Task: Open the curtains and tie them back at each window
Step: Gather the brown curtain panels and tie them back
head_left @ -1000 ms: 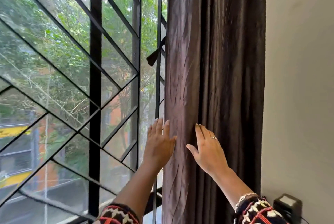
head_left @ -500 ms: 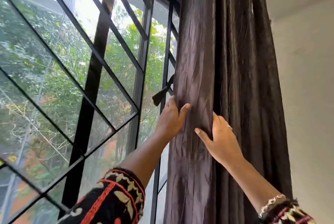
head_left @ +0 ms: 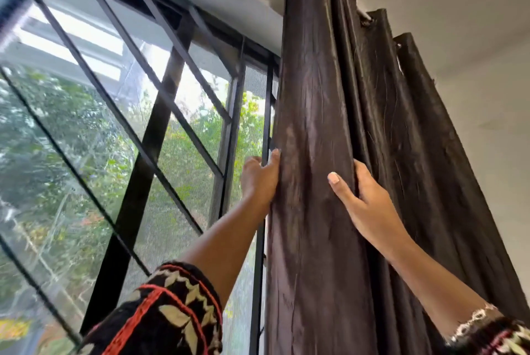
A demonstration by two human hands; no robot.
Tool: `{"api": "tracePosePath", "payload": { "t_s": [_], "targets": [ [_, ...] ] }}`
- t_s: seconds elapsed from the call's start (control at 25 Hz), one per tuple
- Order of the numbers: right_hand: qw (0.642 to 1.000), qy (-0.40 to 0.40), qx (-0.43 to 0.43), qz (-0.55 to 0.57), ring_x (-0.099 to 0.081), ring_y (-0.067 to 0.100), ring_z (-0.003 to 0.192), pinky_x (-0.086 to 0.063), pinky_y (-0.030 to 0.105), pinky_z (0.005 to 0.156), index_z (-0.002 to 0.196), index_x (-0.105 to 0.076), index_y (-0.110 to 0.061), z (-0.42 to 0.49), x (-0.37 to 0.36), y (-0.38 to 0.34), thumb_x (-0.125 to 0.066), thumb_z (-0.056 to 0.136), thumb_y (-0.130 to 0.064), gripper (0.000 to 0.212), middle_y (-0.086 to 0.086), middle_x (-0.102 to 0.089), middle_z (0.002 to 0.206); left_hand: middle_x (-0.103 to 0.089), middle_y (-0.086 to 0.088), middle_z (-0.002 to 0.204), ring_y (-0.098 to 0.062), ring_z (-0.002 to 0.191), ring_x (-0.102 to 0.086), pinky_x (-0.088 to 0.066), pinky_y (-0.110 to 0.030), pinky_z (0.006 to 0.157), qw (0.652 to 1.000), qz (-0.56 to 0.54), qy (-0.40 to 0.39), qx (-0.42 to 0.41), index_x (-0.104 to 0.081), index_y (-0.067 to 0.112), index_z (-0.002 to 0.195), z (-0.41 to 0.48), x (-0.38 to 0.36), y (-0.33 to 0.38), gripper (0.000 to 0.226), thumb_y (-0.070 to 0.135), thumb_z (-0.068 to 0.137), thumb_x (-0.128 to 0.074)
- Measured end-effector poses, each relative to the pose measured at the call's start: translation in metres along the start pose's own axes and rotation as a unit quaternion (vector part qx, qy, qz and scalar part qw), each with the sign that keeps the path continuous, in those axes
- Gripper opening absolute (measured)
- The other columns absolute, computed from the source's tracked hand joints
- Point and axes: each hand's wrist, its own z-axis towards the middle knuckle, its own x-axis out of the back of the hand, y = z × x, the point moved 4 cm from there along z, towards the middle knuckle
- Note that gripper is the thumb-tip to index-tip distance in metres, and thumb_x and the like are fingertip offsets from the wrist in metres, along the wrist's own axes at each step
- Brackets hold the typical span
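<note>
Quick update from the window: over the last second both my arms have gone way up. 1 second back my palms lay flat, low on the curtain (head_left: 315, 90). Half a second back they had started closing on its front fold. Now they've got that fold higher up, and my head has tipped back so the top of the drape is in sight.

My read is that the opening part is basically done at this window (head_left: 94, 113). The fabric is already bunched into pleats on the right, next to the wall (head_left: 487, 139), and I'm just gathering the stack so it can be tied. I can't see a tie-back anywhere, so that step isn't done yet.

Nearest to me are my patterned sleeves (head_left: 172, 311), pushed back off bare forearms. My left grip (head_left: 259, 179) is closed on the window-side edge of the curtain, thumb on the front and fingers round the back, where I can't see the tips. My right grip (head_left: 364, 202) is clamped on the other side of the same fold, thumb (head_left: 334, 179) pressed across the front and the 4 fingers tucked into the crease behind. So 1 fat fold sits between my 2 grips.

Higher up the pleats hang from the top, with an eyelet (head_left: 366, 21) just peeking out. Past the black bars (head_left: 149, 171) it's all trees (head_left: 57, 139).
</note>
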Motion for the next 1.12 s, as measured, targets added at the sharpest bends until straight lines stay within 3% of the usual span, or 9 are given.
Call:
{"api": "tracePosePath", "payload": {
  "t_s": [0.2,0.36,0.44,0.52,0.64,0.8,0.92,1.0,1.12],
  "targets": [
    [0.997,0.054,0.052,0.001,-0.052,0.014,0.115,-0.041,0.027,0.095,0.140,-0.035,-0.018,0.066,0.010,-0.011,-0.035,0.085,-0.057,0.068,-0.003,-0.059,0.119,-0.066,-0.017,0.079,-0.027,0.070,-0.063,-0.052,-0.041,0.072,0.991,-0.084,-0.092,-0.040,-0.066,0.001,0.080,0.024,0.008,0.044,0.034,0.034,0.078,-0.070],
    [0.991,0.093,0.091,-0.024,-0.047,0.021,0.125,-0.036,0.032,0.102,0.141,-0.034,-0.014,0.109,0.011,-0.017,-0.034,0.093,-0.048,0.059,0.006,-0.053,0.134,-0.051,-0.012,0.068,-0.021,0.068,-0.050,-0.041,-0.032,0.068,0.994,0.015,-0.066,-0.088,-0.045,0.015,0.057,0.043,0.012,0.074,0.033,0.017,0.082,-0.066],
    [0.986,0.133,0.098,-0.012,-0.047,0.022,0.125,-0.033,0.030,0.102,0.138,-0.041,-0.011,0.126,0.014,-0.017,-0.034,0.097,-0.038,0.049,0.008,-0.053,0.134,-0.049,-0.007,0.066,-0.021,0.062,-0.049,-0.040,-0.027,0.060,0.989,0.061,-0.034,-0.130,-0.052,0.010,0.071,0.045,0.018,0.087,0.017,0.005,0.080,-0.065],
    [0.979,0.176,0.101,-0.013,-0.050,0.026,0.120,-0.033,0.027,0.096,0.131,-0.049,-0.008,0.138,0.017,-0.013,-0.037,0.099,-0.021,0.037,0.012,-0.057,0.128,-0.050,-0.006,0.076,-0.024,0.068,-0.052,-0.043,-0.031,0.062,0.959,0.169,0.008,-0.225,-0.048,0.013,0.116,0.045,0.033,0.098,0.045,-0.008,0.077,-0.057],
    [0.978,0.167,0.091,-0.080,-0.048,0.032,0.118,-0.034,0.034,0.098,0.130,-0.050,-0.007,0.151,0.003,-0.006,-0.045,0.094,-0.008,0.037,0.018,-0.055,0.126,-0.053,-0.015,0.119,-0.034,0.097,-0.059,-0.048,-0.039,0.083,0.810,0.470,0.031,-0.349,-0.020,0.033,0.143,0.047,0.063,0.113,0.078,-0.006,0.081,-0.047],
    [0.975,0.136,0.094,-0.149,-0.034,0.027,0.133,-0.025,0.032,0.108,0.138,-0.040,-0.008,0.154,-0.031,-0.017,-0.052,0.092,-0.026,0.051,0.015,-0.040,0.142,0.005,-0.006,0.157,-0.034,0.103,-0.057,-0.047,-0.036,0.076,0.475,0.786,0.109,-0.380,-0.002,0.029,0.147,0.065,0.121,0.134,0.064,0.006,0.094,-0.029],
    [0.966,0.123,0.092,-0.209,-0.020,0.026,0.141,-0.016,0.033,0.113,0.144,-0.029,-0.011,0.157,-0.057,-0.037,-0.049,0.093,-0.036,0.060,0.015,-0.026,0.151,0.000,-0.005,0.158,-0.030,0.104,-0.056,-0.047,-0.031,0.074,0.346,0.860,0.126,-0.352,-0.002,0.020,0.148,0.075,0.189,0.165,0.057,0.006,0.097,-0.022],
    [0.961,0.112,0.087,-0.239,-0.017,0.026,0.142,-0.015,0.033,0.114,0.145,-0.024,-0.013,0.160,-0.074,-0.055,-0.047,0.093,-0.040,0.063,0.014,-0.022,0.153,-0.036,-0.027,0.143,-0.037,0.086,-0.063,-0.052,-0.035,0.064,0.256,0.858,0.137,-0.424,-0.035,0.002,0.139,0.079,0.224,0.187,0.051,-0.003,0.089,-0.030],
    [0.962,0.108,0.085,-0.234,-0.015,0.026,0.142,-0.014,0.033,0.114,0.146,-0.021,-0.014,0.160,-0.101,-0.092,-0.046,0.092,-0.043,0.066,0.013,-0.020,0.154,-0.066,-0.017,0.106,-0.037,0.084,-0.065,-0.054,-0.038,0.065,0.210,0.904,0.170,-0.332,-0.058,0.002,0.117,0.095,0.308,0.227,0.036,0.003,0.090,-0.034]
  ]
}}
